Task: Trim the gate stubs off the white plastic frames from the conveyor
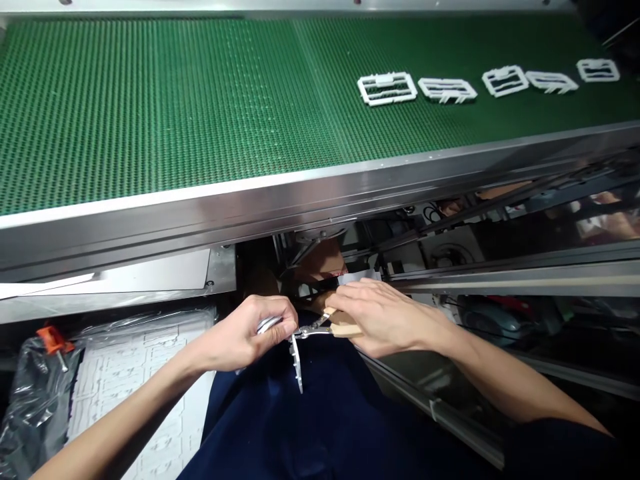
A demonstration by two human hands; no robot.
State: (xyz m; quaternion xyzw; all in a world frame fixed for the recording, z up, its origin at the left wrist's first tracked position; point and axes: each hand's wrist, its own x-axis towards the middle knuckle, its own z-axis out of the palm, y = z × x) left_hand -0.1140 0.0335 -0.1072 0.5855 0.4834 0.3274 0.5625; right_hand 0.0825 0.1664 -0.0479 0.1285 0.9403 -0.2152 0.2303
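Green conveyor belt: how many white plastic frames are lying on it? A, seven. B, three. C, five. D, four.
C: five white plastic frames lie in a line on the right part of the green conveyor belt.

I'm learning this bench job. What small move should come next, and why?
Probably squeeze the metal nippers gently with the right hand: their tips sit at the edge of the white plastic part, which the left hand grips just beside them, so it seems steadied for a cut.
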